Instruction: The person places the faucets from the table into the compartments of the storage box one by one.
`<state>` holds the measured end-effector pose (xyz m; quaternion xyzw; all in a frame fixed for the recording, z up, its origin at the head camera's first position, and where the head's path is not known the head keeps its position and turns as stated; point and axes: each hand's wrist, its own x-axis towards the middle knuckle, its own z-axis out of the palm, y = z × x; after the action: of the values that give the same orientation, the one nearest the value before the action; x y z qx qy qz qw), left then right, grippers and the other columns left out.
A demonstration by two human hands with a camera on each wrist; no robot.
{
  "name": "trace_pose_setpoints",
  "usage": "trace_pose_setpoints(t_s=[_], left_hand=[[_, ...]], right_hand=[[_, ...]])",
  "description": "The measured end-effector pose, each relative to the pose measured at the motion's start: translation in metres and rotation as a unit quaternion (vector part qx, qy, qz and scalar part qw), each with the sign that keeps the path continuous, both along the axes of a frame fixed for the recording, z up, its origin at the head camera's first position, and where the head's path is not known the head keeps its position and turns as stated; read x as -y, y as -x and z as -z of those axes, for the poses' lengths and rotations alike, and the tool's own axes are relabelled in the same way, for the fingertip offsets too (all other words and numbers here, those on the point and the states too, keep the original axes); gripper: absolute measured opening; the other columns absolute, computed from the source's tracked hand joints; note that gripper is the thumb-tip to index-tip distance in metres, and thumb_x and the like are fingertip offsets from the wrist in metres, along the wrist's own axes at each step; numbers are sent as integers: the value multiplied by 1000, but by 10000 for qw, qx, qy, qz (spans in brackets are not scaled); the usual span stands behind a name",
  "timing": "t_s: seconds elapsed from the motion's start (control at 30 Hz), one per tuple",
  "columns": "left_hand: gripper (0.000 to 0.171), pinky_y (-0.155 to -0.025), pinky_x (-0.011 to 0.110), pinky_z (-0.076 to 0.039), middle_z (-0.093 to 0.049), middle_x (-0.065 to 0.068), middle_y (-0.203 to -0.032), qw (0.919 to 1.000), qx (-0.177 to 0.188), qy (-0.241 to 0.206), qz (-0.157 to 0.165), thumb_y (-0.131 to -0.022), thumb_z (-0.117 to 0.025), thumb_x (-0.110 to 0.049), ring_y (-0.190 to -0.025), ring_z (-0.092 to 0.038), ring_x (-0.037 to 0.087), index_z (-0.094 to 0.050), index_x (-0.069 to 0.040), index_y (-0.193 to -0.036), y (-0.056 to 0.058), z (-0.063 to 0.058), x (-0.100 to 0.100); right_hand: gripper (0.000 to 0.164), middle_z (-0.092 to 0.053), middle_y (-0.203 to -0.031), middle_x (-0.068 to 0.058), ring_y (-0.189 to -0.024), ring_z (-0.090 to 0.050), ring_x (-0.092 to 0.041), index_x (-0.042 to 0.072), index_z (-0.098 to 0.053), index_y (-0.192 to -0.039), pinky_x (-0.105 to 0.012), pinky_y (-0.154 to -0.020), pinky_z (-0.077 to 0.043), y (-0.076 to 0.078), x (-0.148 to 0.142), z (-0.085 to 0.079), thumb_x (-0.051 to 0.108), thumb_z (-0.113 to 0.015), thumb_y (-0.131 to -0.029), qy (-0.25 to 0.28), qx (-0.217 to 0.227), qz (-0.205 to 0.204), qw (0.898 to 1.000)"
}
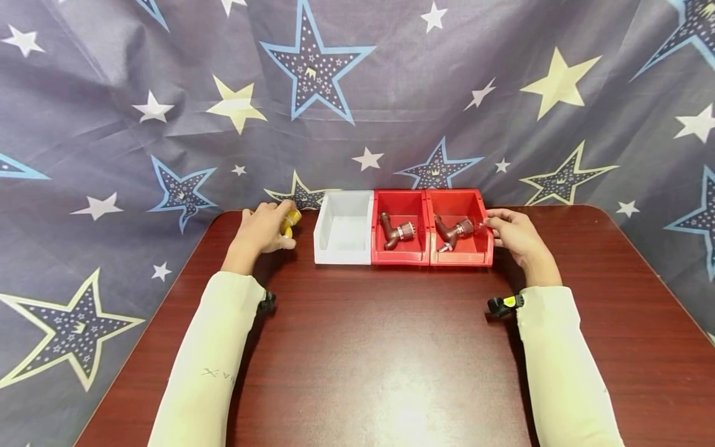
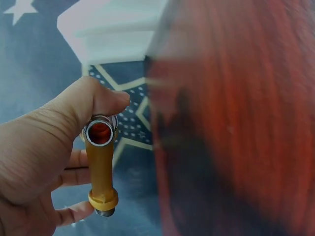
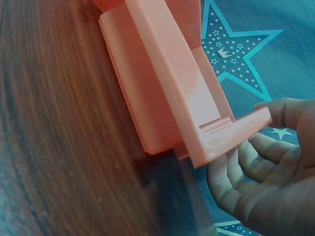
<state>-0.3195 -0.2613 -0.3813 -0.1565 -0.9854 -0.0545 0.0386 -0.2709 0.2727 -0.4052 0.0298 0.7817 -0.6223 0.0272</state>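
Note:
My left hand [image 1: 267, 228] grips a yellow tap [image 1: 291, 218] at the table's far left, beside a white bin [image 1: 344, 256]. The left wrist view shows the round metal-rimmed opening of the yellow tap [image 2: 101, 162] under the thumb, with a threaded end lower down. My right hand [image 1: 518, 234] pinches the right side wall of the right red bin [image 1: 461, 259]; in the right wrist view the thumb and fingers lie on either side of its rim [image 3: 236, 135]. Inside that bin lies a brown tap [image 1: 449, 231] with a ribbed collar.
The white bin adjoins a middle red bin [image 1: 399, 257], which holds another brown tap [image 1: 392, 234]. All three bins stand in a row at the back of the dark red wooden table [image 1: 368, 347]. Behind them hangs a grey star-patterned cloth [image 1: 346, 149].

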Motion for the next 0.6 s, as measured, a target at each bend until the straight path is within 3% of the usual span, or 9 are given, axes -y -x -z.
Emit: trace_pose_setpoints(t_s=[0.33, 0.47, 0.6], left_hand=[[82, -87, 58, -31, -59, 13, -116, 9989, -391, -138, 209, -68, -87, -39, -116, -50, 34, -46, -25, -137, -3, -22, -17], [82, -88, 58, -32, -59, 10, -113, 9979, -504, -161, 379, -68, -86, -42, -110, -50, 34, -46, -27, -138, -2, -31, -25], [81, -91, 59, -31, -59, 10, -117, 9966, -541, -254, 563, -69, -87, -41, -115, -50, 34, -46, -28, -138, -2, -40, -35]], right_hand=[[48, -66, -99, 5, -86, -67, -7, -8, -46, -146, -24, -74, -57, 0, 0, 1, 18, -49, -105, 53, 26, -9, 10000], [50, -66, -100, 5, -86, -66, -6, -7, -45, -147, -24, -75, -57, 1, -1, 1, 19, -49, -106, 57, 81, 9, 10000], [51, -65, -100, 5, -86, -66, -6, -7, -44, -148, -23, -74, -57, 0, -2, 2, 20, -49, -106, 44, 94, -17, 9999]])
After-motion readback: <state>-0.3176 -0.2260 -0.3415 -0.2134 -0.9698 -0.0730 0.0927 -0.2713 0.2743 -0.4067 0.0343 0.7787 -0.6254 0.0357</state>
